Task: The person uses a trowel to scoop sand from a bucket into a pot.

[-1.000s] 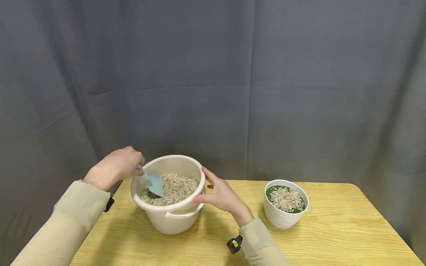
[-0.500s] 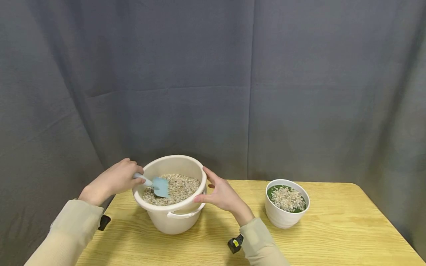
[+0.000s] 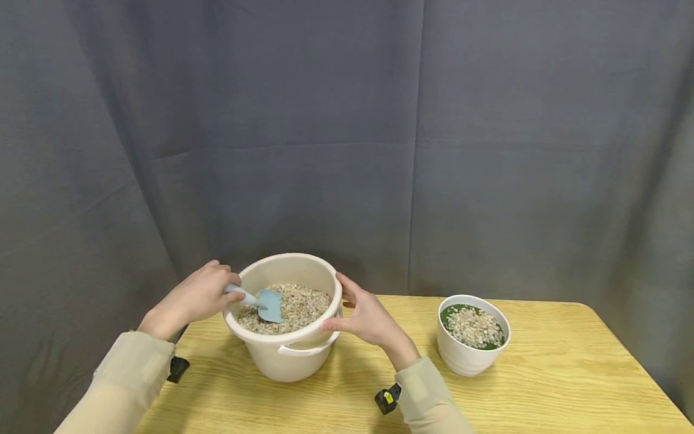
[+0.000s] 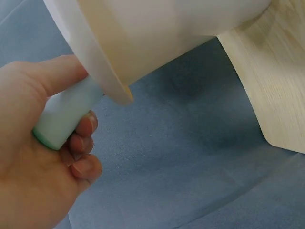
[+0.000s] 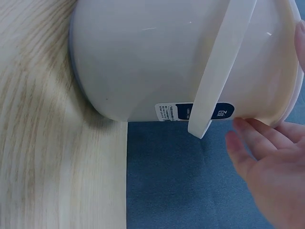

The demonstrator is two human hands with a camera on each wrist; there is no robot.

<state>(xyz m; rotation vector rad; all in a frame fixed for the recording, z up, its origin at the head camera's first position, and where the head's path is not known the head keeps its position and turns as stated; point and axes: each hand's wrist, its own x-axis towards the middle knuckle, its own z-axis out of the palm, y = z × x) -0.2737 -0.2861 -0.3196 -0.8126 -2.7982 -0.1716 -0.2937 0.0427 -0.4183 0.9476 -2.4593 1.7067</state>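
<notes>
My left hand [image 3: 197,295] grips the handle of a light blue scoop [image 3: 270,306] at the left rim of a white bucket [image 3: 290,357]. The scoop's blade lies over the pebbles [image 3: 303,306] inside. In the left wrist view the fingers curl round the scoop handle [image 4: 69,114], just outside the rim; the blade is hidden there. My right hand [image 3: 368,316] rests on the bucket's right side, thumb and fingers spread along the rim. In the right wrist view its fingertips [image 5: 245,126] touch the wall below the rim, by a label.
To the right stands a smaller white pot [image 3: 468,358] with pebbles over something green. The bucket's handle [image 3: 309,349] hangs down its front. A wooden table [image 3: 575,367] bears both, and a dark grey curtain [image 3: 488,150] hangs behind it.
The scoop blade has swung from steeply down in the pebbles to a flatter tilt, and my left hand has turned with it. My right hand keeps its place on the bucket. The view has shifted slightly.
</notes>
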